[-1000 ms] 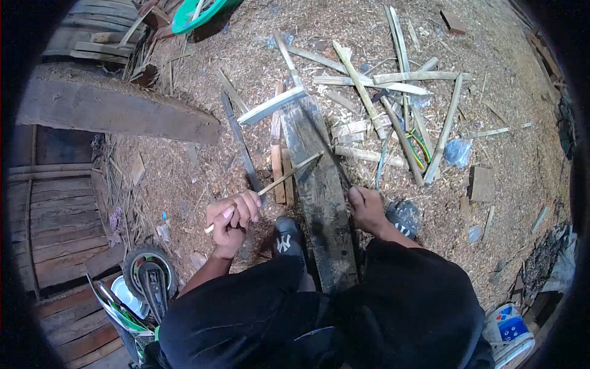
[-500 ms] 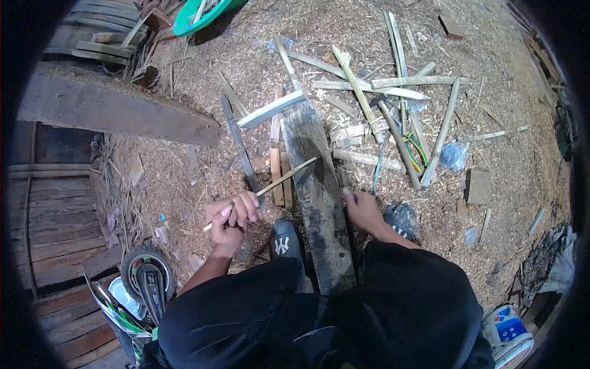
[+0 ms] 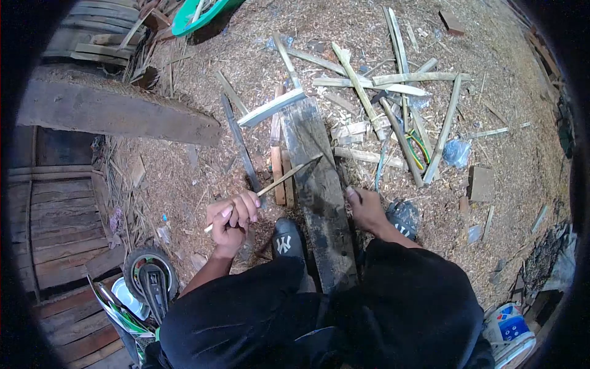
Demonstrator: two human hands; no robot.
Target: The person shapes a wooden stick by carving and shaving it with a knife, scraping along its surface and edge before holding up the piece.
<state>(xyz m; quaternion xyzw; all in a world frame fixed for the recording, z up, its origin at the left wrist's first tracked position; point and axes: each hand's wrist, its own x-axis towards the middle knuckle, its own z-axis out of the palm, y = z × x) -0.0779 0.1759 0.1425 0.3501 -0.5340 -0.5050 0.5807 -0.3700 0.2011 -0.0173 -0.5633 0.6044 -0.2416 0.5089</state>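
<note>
My left hand (image 3: 232, 218) is closed round a thin wooden stick (image 3: 286, 178), whose far end lies over the left part of a long, dark wooden beam (image 3: 322, 203). On the beam's right side, my right hand (image 3: 367, 209) is closed on a dark, long, narrow blade-like tool (image 3: 332, 161). The tool slants up and left over the beam, blurred, near the stick's tip; its handle is mostly hidden by the fingers. A pale wood strip (image 3: 270, 109) lies across the beam's far end.
Split wood strips (image 3: 402, 79) lie scattered on the chip-covered ground, with a green-and-yellow object (image 3: 418, 149) among them. A thick timber (image 3: 123, 111) juts in from the left. Also around are a green basin (image 3: 193, 18), a wheel (image 3: 149, 277) and a white-and-blue bucket (image 3: 509, 332).
The dark tool shows at changing angles and positions over the beam, with my right hand shifting slightly. My left hand and the stick stay nearly in place.
</note>
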